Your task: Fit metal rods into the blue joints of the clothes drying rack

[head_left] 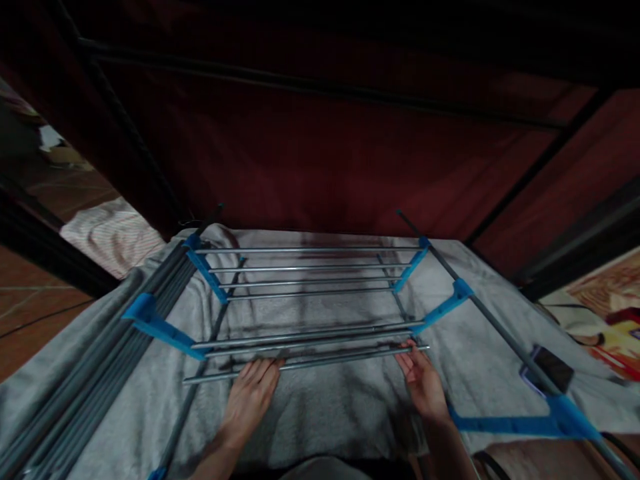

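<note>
holding a loose metal rod [340,360] between both hands beside the rack [505,335]
left hand [254,390] fingers curl closed over it; right hand [424,385] fingers pinch near its end, close to the blue plastic brackets [167,331]; an uneven grip could let the smooth, slim tube tilt and knock the fitted rods [310,334], above the soft, rumpled grey blanket [330,407]
</note>
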Available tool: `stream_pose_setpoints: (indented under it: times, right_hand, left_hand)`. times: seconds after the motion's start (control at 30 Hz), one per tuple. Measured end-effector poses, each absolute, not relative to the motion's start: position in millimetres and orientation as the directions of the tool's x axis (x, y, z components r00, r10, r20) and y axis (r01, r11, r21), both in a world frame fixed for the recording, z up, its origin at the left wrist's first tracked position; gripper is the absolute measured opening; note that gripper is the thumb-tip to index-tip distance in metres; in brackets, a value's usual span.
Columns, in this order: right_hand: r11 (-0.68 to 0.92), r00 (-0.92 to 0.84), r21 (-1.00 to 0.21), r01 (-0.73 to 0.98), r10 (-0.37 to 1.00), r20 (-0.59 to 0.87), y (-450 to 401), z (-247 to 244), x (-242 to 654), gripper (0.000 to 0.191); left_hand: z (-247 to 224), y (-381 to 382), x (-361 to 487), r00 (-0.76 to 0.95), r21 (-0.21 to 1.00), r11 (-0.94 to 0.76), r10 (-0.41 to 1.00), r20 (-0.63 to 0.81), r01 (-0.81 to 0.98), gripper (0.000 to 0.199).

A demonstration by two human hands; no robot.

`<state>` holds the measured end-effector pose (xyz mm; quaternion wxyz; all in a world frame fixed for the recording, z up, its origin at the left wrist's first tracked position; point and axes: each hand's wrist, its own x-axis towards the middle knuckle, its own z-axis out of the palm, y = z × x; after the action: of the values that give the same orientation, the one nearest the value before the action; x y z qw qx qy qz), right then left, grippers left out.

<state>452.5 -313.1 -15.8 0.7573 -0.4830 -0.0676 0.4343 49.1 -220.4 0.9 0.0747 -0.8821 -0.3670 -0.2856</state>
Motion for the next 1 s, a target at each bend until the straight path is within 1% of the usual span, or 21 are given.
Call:
stream_pose_setpoints:
  times: [0.23, 0.43, 0.6, 0.73, 0.87, 1.0]
  right_hand:
    - [0.182, 0.634, -0.779, -0.6, 0.703, -0.323, -310.4, -13.4, 449.2, 0.027]
    - [0.161, 0.631, -0.774, -0.613, 0.689, -0.356, -309.9, -16.2, 449.9, 0.035]
    - [0.154, 0.621, -0.785, -0.601, 0.708, -0.336, -308.5, -17.2, 450.1, 0.034]
    - [0.126, 0.629, -0.805, -0.58, 0.698, -0.344, -307.2, -19.2, 448.5, 0.032]
    - [0.087, 0.577, -0.81, -0.58, 0.746, -0.333, -307.8, -20.0, 443.6, 0.033]
    - [0.073, 0.526, -0.794, -0.604, 0.785, -0.327, -308.5, -15.7, 435.8, 0.031]
  left_hand:
    - [-1.4, -220.4, 50.0, 0.556, 0.092, -0.715, 0.612, 0.562, 0.693, 0.032]
    - [-6.6, -219.2, 51.4, 0.578, 0.095, -0.728, 0.611, 0.541, 0.679, 0.034]
    - [-14.7, -215.8, 51.4, 0.592, 0.078, -0.728, 0.61, 0.527, 0.681, 0.035]
    - [-22.2, -215.3, 50.8, 0.603, 0.081, -0.732, 0.614, 0.51, 0.676, 0.034]
    - [-21.6, -217.7, 52.4, 0.579, 0.092, -0.719, 0.622, 0.527, 0.689, 0.032]
    - [-7.7, -221.1, 58.0, 0.564, 0.1, -0.724, 0.61, 0.557, 0.683, 0.03]
